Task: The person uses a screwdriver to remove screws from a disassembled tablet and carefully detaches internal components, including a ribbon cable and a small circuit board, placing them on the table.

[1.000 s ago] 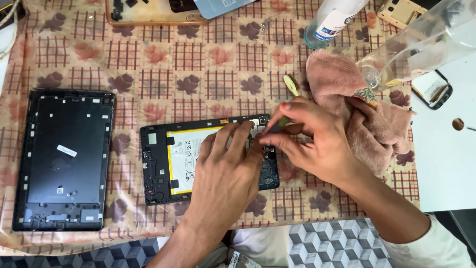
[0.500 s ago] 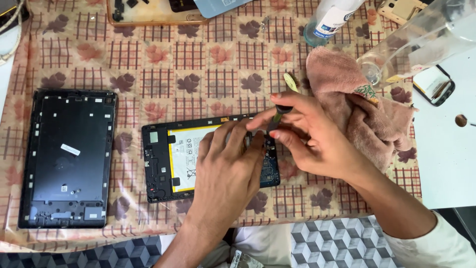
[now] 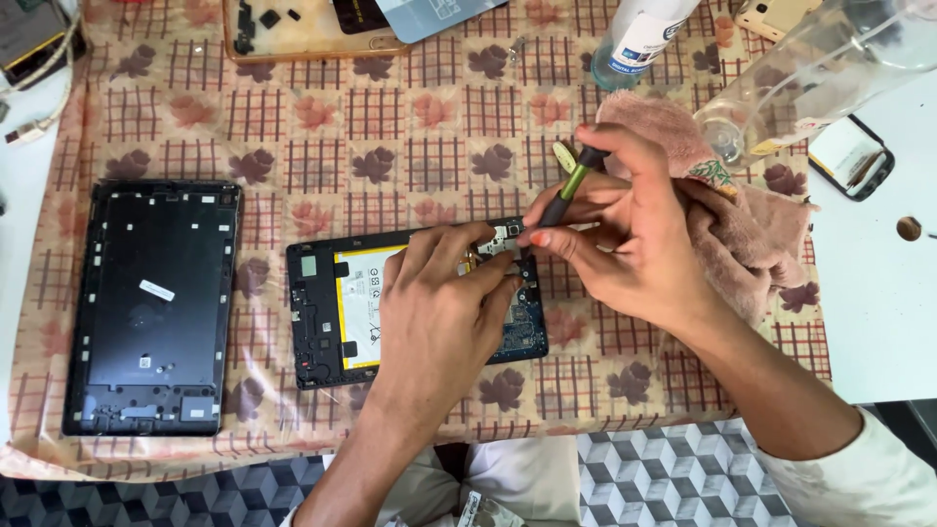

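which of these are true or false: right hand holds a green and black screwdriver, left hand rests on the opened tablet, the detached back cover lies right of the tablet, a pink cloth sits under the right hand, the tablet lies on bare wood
1. The right hand holds a green and black screwdriver: true.
2. The left hand rests on the opened tablet: true.
3. The back cover lies right of the tablet: false, it lies to its left.
4. A pink cloth sits under the right hand: true.
5. The tablet lies on bare wood: false, on a leaf-patterned tablecloth.
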